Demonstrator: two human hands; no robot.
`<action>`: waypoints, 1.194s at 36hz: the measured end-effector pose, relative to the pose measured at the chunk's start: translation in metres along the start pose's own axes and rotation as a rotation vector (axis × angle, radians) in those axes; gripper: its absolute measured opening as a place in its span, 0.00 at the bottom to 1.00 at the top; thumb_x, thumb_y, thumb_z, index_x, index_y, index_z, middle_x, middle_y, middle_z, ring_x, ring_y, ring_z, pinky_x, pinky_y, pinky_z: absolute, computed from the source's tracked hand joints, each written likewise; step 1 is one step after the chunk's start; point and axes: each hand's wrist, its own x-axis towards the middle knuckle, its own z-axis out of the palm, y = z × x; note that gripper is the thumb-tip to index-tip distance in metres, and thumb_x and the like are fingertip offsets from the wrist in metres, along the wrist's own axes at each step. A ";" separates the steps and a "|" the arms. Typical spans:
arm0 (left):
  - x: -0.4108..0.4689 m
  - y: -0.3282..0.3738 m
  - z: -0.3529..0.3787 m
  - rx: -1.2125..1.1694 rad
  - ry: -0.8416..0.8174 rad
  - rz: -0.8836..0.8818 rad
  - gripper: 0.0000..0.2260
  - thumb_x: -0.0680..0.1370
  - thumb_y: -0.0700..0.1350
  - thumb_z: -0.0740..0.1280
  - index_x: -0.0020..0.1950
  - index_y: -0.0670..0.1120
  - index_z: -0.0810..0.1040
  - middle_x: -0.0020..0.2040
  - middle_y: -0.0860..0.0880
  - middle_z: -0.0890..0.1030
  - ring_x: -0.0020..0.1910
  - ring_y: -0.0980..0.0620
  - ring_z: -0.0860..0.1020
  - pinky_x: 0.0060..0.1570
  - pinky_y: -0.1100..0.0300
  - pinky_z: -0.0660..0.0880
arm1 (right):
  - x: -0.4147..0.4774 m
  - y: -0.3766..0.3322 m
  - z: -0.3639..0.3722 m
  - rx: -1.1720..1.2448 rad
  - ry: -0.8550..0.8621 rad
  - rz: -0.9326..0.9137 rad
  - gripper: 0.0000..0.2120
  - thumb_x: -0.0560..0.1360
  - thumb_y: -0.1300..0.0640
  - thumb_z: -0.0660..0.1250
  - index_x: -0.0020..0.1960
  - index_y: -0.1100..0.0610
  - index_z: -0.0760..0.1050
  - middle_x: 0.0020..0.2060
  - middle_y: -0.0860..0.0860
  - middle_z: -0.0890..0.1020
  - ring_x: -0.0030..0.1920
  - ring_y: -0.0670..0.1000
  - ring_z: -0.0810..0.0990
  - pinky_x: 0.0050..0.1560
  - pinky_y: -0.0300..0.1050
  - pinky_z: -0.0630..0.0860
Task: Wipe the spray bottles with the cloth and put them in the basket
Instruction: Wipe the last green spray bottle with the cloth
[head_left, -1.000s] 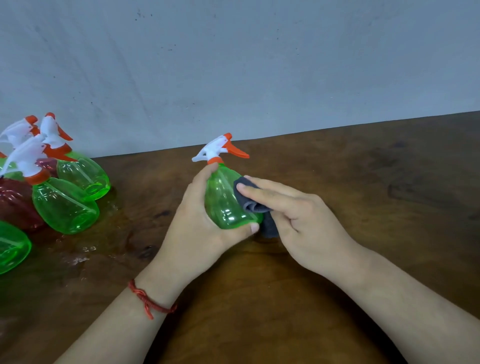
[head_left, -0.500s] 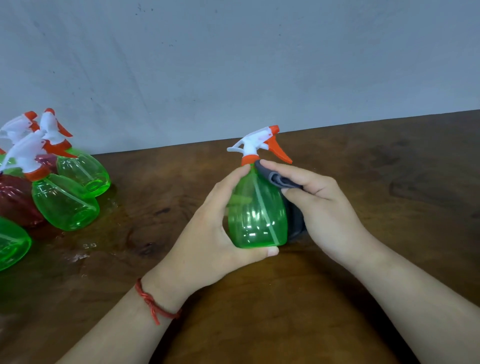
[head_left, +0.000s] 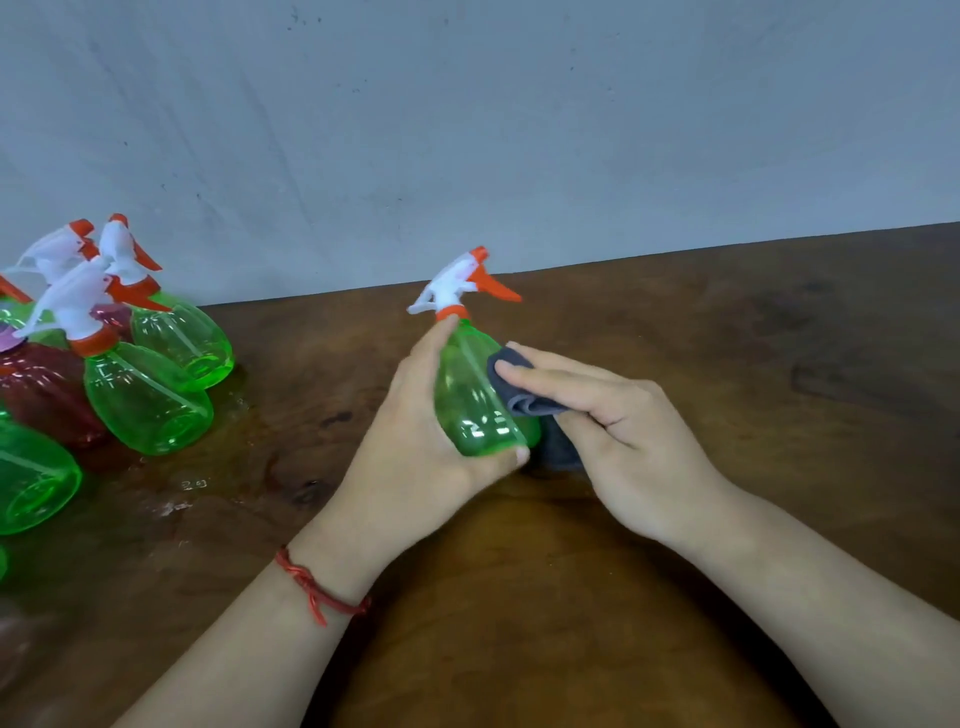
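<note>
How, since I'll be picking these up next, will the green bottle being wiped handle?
The green bottle looks empty and thin-walled, so probably light. The table glistens wet by the other bottles, so its plastic may be slippery despite the cloth. Its rounded body under a tall spray head suggests it tips easily.

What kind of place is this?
Probably a bare work or staging spot: worn dark wooden table against a scuffed grey wall, with a cluster of translucent green plastic spray bottles at its left edge.

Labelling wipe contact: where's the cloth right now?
Head view, centre: the right hand holds the grey cloth against the right side of the green bottle, which the left hand grips.
</note>
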 end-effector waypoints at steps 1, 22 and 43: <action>0.002 0.000 -0.003 -0.034 0.048 -0.027 0.54 0.66 0.48 0.88 0.84 0.60 0.60 0.75 0.57 0.75 0.73 0.57 0.76 0.72 0.55 0.76 | -0.001 0.000 0.001 -0.042 -0.025 -0.038 0.27 0.82 0.74 0.60 0.71 0.50 0.80 0.74 0.44 0.76 0.75 0.39 0.72 0.76 0.38 0.68; -0.015 0.023 0.006 -0.120 -0.148 0.086 0.53 0.66 0.46 0.87 0.84 0.57 0.61 0.77 0.58 0.72 0.75 0.52 0.75 0.72 0.51 0.77 | 0.008 -0.010 -0.010 0.534 0.161 0.324 0.26 0.84 0.70 0.55 0.67 0.49 0.83 0.62 0.50 0.86 0.63 0.65 0.83 0.63 0.83 0.71; -0.001 0.002 0.003 -0.005 0.165 -0.035 0.48 0.64 0.54 0.88 0.77 0.64 0.66 0.71 0.58 0.77 0.70 0.55 0.78 0.69 0.56 0.77 | 0.000 -0.002 0.000 -0.066 -0.056 -0.062 0.27 0.83 0.73 0.59 0.72 0.50 0.79 0.75 0.43 0.75 0.75 0.39 0.71 0.76 0.41 0.69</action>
